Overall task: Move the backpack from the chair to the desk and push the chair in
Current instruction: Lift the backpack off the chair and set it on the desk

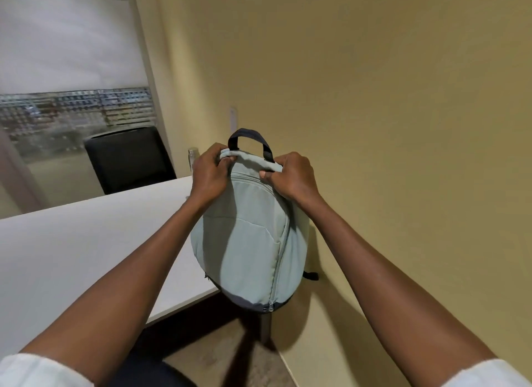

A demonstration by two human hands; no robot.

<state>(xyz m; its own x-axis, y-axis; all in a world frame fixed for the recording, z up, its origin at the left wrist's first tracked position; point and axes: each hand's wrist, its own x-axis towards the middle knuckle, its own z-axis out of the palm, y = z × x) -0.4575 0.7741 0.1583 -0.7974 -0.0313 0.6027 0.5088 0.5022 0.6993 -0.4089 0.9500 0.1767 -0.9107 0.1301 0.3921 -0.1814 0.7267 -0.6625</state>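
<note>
Both hands [247, 176] grip the backpack [247, 242] upright at the desk [86, 242] corner beside the wall [374, 127].

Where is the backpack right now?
Centre of the head view: the backpack hangs upright in both hands, left hand and right hand gripping its top, over the desk's right corner beside the wall.

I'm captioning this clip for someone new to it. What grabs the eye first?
The pale green backpack, mid-frame, upright over the white desk corner beside the tan wall. The left hand and right hand pinch its top edge, below the dark carry handle. A black chair stands behind the desk.
</note>
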